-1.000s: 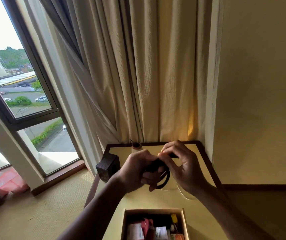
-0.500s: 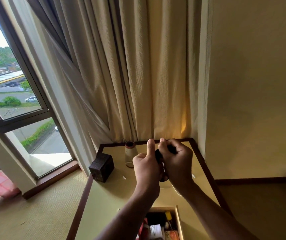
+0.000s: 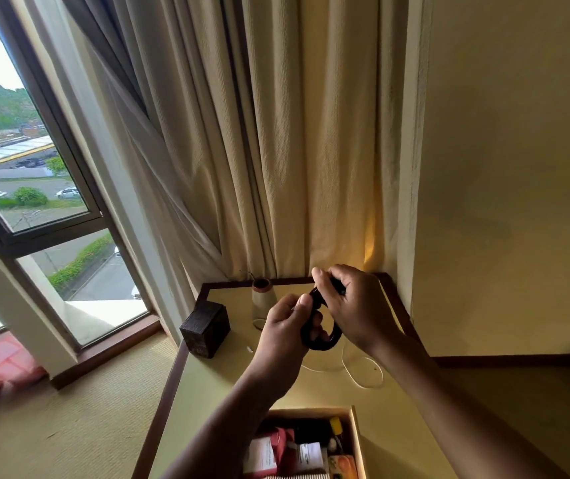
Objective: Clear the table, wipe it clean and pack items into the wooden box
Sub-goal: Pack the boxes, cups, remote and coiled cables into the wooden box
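Observation:
Above the table (image 3: pixel 401 420), my left hand (image 3: pixel 285 335) and my right hand (image 3: pixel 357 305) both grip a coiled black cable (image 3: pixel 323 331). A loop of it hangs below my fingers. The open wooden box (image 3: pixel 357 440) sits at the table's near edge, holding several small packets and bottles. A thin white cord (image 3: pixel 363 373) lies on the tabletop under my hands. A dark wooden cube (image 3: pixel 205 328) stands at the table's left edge. A small cone-shaped vase (image 3: pixel 262 299) stands near the back edge.
Cream curtains (image 3: pixel 276 150) hang right behind the table, and a wall (image 3: pixel 518 167) closes the right side. A window (image 3: pixel 27 188) is at left above carpeted floor (image 3: pixel 69 420).
My view has shifted slightly. Both hands stay together on the black cable, and a loop of it now hangs lower between them.

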### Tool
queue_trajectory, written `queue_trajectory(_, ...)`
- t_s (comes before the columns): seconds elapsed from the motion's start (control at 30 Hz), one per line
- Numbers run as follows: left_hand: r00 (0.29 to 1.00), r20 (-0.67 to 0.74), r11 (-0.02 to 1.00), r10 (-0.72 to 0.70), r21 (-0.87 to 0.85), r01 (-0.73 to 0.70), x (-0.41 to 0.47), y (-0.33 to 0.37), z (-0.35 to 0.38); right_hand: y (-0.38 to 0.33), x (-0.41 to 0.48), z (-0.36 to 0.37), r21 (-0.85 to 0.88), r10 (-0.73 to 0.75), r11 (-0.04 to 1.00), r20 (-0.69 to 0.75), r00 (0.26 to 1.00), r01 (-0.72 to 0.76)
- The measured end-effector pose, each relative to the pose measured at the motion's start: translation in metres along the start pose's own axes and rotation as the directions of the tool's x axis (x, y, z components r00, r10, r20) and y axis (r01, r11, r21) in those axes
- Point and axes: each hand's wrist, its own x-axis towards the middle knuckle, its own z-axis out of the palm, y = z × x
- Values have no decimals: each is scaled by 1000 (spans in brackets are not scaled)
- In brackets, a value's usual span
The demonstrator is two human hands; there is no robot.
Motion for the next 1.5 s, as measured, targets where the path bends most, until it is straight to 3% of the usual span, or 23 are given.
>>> queue_trajectory(0.17, 989, -109, 986, -96, -145, 80, 11, -7, -1, -25, -1, -16, -222, 32, 975, 59, 998, -18)
queue_trajectory(0.4, 971, -196, 987, -140, -110, 120, 16, -10, -4, -24, -13, -20, 22, 303, 950, 170, 938, -311)
queue_trajectory(0.57, 963, -222, 985, -151, -118, 127, 17, -7, -2, -18, -20, -9, 23, 333, 941, 115, 936, -338)
queue_trajectory(0.73, 976, -168, 986, -140, -115, 121, 16, 0, -2, -5, -31, 9, 67, 316, 945, 53, 947, -319)
queue_trajectory(0.87, 975, -171, 988, -142, -82, 130, 17, -1, -9, 4, -48, 21, 19, 209, 978, -40, 977, -208)
queue_trajectory(1.0, 978, -151, 988, -146, -64, 138, 16, -2, -14, 5, -58, 24, 176, 220, 961, -20, 975, -213)
queue_trajectory(1.2, 978, -94, 982, -187, -40, 184, 14, 0, -16, 8, -55, 20, 172, 247, 954, 14, 969, -246)
queue_trajectory(1.33, 972, -20, 968, -233, -106, 230, 12, -3, -16, 12, -48, 14, 164, 371, 914, 33, 928, -371)
queue_trajectory(1.5, 973, 72, 969, -218, -103, 225, 9, -5, -17, 21, -49, 10, 328, 438, 829, 121, 891, -453)
